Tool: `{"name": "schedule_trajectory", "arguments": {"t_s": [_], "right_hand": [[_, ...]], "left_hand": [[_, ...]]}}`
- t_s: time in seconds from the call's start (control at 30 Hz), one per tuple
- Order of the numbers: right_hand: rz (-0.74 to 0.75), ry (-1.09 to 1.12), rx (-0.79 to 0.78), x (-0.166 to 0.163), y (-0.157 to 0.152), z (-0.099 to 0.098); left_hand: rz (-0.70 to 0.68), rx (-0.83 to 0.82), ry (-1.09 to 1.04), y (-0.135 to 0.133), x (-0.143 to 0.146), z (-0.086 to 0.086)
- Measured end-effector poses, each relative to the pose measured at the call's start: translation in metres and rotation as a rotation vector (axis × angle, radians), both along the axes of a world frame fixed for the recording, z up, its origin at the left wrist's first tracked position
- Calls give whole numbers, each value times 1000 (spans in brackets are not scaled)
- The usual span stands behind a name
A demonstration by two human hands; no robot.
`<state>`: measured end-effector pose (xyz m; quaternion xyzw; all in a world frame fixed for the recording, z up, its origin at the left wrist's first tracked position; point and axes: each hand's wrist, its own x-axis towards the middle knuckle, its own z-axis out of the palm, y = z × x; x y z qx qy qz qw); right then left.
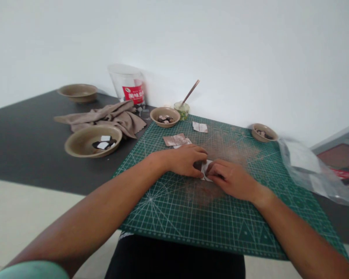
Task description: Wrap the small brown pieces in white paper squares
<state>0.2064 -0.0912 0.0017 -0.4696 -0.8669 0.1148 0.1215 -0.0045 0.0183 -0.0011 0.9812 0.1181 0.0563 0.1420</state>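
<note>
Near the middle of the green cutting mat (174, 217), both hands meet at a small white sheet (205, 170) that looks like paper. My left hand (186, 159) has its fingers curled down, with thumb and forefinger on the sheet's left edge. My right hand (228, 176) is closed in a pinch over the sheet's right side; whatever its fingertips hold is hidden. Brownish dust lies on the mat around them. Just beyond my left hand lies a brown, worn-looking square sheet (173, 140) that resembles sandpaper, overlapping a whitish one. Another whitish sheet (200, 127) lies farther back.
At left stand a bowl with black and white pieces (72, 144), a crumpled brown cloth (104, 116), another bowl (78, 93) and a clear tub (119, 79). Behind are a bowl of small pieces (165, 123) and a glass with a stick (182, 111). At right: a small bowl (263, 138), plastic bag (305, 166).
</note>
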Motion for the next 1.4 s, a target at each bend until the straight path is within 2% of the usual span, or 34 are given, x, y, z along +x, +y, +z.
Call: {"name": "schedule_trajectory", "arguments": {"t_s": [0.1, 0.17, 0.3, 0.37, 0.5, 0.57, 0.67, 0.73, 0.9, 0.97, 1.03, 1.1, 1.17, 1.23, 1.3, 1.4], "right_hand": [[-103, -46, 71, -2, 3, 3], [-137, -79, 51, 3, 4, 7], [2, -31, -59, 7, -1, 8], [40, 3, -36, 2, -1, 4], [-89, -99, 106, 3, 7, 4], [-112, -141, 92, 8, 8, 8], [16, -76, -26, 9, 3, 11], [71, -17, -44, 5, 0, 8], [-119, -61, 61, 7, 6, 5], [-99, -58, -4, 12, 6, 8], [-4, -22, -79, 12, 3, 9], [58, 0, -79, 6, 0, 7], [25, -23, -9, 1, 0, 5], [-78, -80, 58, 1, 4, 5], [-144, -122, 58, 6, 6, 8], [-38, -95, -49, 9, 2, 12]], "left_hand": [[24, 4, 6, 0, 0, 0], [33, -5, 19, 0, 0, 0], [14, -15, 19, 0, 1, 1], [11, -7, 12, 0, 1, 1], [27, 11, 25, 0, 1, 1], [30, 11, 23, 0, 0, 0], [15, 7, 13, 0, 0, 0], [6, 11, 10, 0, 0, 0], [20, 13, 12, 0, 0, 0], [25, 6, 16, 0, 0, 0], [18, 2, 15, 0, 0, 0], [13, 3, 10, 0, 0, 0], [16, 6, 7, -1, 1, 0], [22, 5, 14, -1, 1, 1], [20, -3, 20, 0, 1, 1], [16, -12, 13, 0, 1, 0]]}}
